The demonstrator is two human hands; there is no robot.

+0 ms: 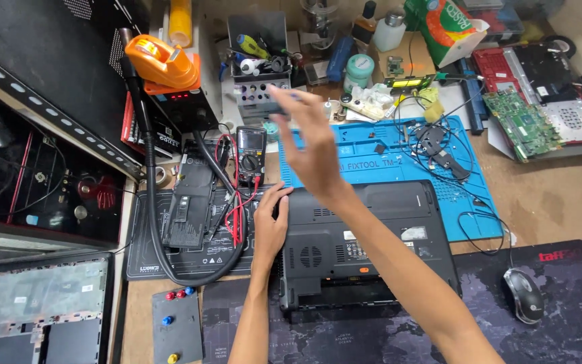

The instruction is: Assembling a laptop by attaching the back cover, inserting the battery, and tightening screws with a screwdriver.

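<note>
Looking down on a crowded brown wooden workbench (547,202), I see my left hand (269,226) resting flat, fingers closed together, on the left edge of an upturned black plastic laptop (365,239). That laptop lies partly on a dark map-printed desk mat (574,317) and partly on a blue silicone repair mat (372,152). My right hand (308,138) is raised above the blue mat, blurred; it seems to pinch a small dark object (279,106), though I cannot tell for sure. Left of my left hand sit a red-leaded multimeter (250,149) and a black hot-air hose (153,222). Beyond them stands an orange-topped rework station (170,81). Right of my right forearm rests a grey mouse (525,294).
</note>
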